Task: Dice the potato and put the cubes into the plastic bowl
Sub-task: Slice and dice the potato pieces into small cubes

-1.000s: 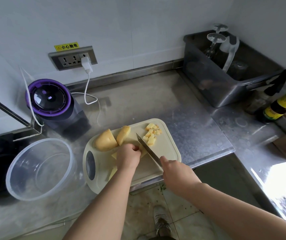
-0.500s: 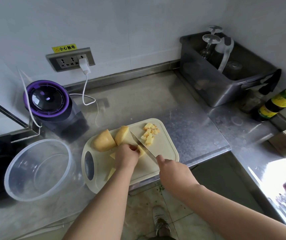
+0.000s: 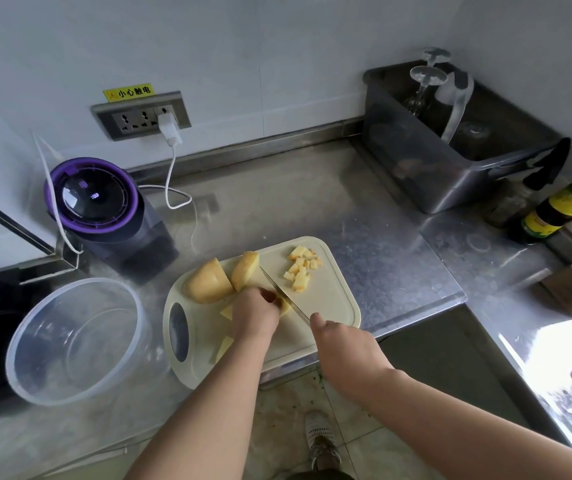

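My left hand [image 3: 255, 315], fingers curled, holds a potato piece [image 3: 284, 305] down on the cutting board [image 3: 336, 306]. My right hand [image 3: 341, 348] grips the knife [image 3: 282, 294], its blade slanting against that piece. Two larger potato chunks [image 3: 208, 282] lie at the board's far left, the cut cubes [image 3: 301, 268] at its far right. The plastic bowl [image 3: 80, 341] stands just left of the board on the steel counter [image 3: 312, 202].

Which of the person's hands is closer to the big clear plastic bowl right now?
The left. The left hand holds a yellow potato piece on the cream cutting board, just right of the clear round plastic bowl; the right hand grips the steel knife farther right.
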`<act>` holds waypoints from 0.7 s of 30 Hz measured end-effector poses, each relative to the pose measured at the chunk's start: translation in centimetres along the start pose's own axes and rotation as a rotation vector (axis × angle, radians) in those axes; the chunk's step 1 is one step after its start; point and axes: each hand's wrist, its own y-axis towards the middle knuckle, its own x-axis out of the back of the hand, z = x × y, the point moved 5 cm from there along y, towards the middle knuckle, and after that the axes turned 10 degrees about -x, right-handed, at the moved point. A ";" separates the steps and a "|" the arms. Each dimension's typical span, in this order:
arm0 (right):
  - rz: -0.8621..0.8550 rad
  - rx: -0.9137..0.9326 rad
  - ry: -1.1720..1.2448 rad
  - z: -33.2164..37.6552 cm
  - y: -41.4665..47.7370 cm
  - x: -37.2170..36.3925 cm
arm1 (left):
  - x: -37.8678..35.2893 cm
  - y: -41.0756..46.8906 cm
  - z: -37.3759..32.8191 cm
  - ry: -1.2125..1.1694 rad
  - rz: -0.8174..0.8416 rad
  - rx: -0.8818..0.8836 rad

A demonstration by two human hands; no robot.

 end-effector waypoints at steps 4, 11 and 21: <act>0.024 -0.015 0.002 -0.1 0.3 -0.7 | 0.1 0.1 0.0 0.049 0.010 0.003; 0.013 -0.073 0.052 -0.1 1.2 -0.8 | 0.3 -0.5 -0.7 0.058 0.019 -0.051; -0.034 -0.056 0.040 -0.4 -0.3 -0.4 | 0.6 -1.0 -0.5 -0.005 -0.007 -0.023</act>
